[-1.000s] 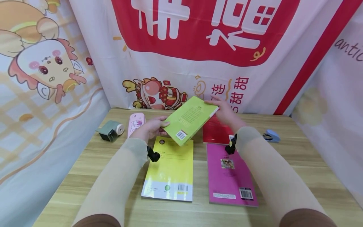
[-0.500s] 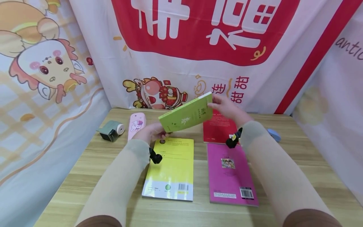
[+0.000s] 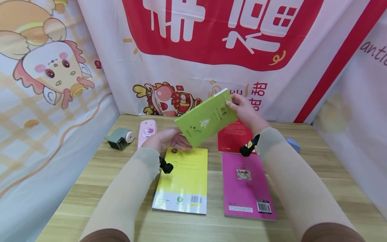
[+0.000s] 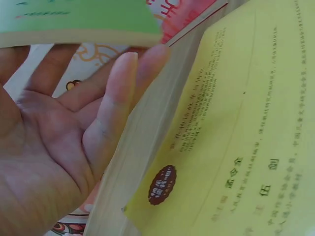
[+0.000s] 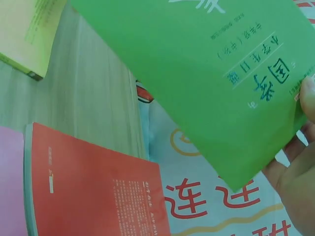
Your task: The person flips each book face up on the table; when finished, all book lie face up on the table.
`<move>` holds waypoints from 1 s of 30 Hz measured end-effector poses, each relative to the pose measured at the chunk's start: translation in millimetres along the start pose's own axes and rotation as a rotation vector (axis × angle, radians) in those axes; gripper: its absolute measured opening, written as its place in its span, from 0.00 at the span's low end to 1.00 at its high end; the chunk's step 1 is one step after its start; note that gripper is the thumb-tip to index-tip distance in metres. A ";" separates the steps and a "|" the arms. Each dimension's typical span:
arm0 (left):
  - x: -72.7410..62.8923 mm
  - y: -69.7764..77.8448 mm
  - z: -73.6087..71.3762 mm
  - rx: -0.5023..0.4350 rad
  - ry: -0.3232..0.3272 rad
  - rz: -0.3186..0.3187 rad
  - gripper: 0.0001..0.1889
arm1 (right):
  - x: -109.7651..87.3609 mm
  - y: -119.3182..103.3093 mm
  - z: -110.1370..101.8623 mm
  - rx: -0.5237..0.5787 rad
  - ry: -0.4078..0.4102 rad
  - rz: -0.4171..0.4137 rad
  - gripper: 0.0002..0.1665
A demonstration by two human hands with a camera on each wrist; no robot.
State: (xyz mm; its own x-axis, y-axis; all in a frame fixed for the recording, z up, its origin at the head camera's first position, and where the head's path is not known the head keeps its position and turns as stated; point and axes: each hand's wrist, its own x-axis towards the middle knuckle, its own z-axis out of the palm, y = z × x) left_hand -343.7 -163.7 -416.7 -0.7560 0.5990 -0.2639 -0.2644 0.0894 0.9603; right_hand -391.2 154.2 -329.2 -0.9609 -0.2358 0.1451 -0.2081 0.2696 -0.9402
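Observation:
A green book [image 3: 208, 117] with its titled front cover showing is held tilted above the table. My right hand [image 3: 245, 109] pinches its upper right corner, thumb on the cover and fingers behind, as the right wrist view also shows. My left hand [image 3: 170, 138] is palm up at the book's lower left, its fingers loosely spread. In the left wrist view the fingertips of that hand [image 4: 54, 132] are right at the book's lower edge. Below lies a yellow book [image 3: 181, 181], and a red book [image 3: 234, 137] lies partly hidden under the right forearm and the green book.
A magenta book [image 3: 245, 198] lies in front of the red one. Toward the back left stand a pink pencil case [image 3: 146, 130] and a grey-green object with a white roll [image 3: 120, 138]. A blue stapler [image 3: 293, 145] is partly covered by the right sleeve. A printed cloth [image 3: 187, 74] hangs behind the table.
The green book has been turned over from its barcoded back to its front cover, and raised slightly. My left hand has let go of its lower corner, fingers now spread.

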 end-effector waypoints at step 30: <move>7.0 14.3 17.4 0.330 0.233 0.115 0.18 | 5.4 -6.4 -2.5 -0.253 -0.017 0.151 0.13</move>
State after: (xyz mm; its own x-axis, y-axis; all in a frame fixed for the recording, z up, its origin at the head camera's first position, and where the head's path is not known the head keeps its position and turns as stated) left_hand -342.3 -144.4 -403.2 -0.8947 0.4271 -0.1305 0.0070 0.3056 0.9521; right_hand -395.6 153.5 -321.6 -0.9817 -0.1906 0.0016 -0.1037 0.5269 -0.8436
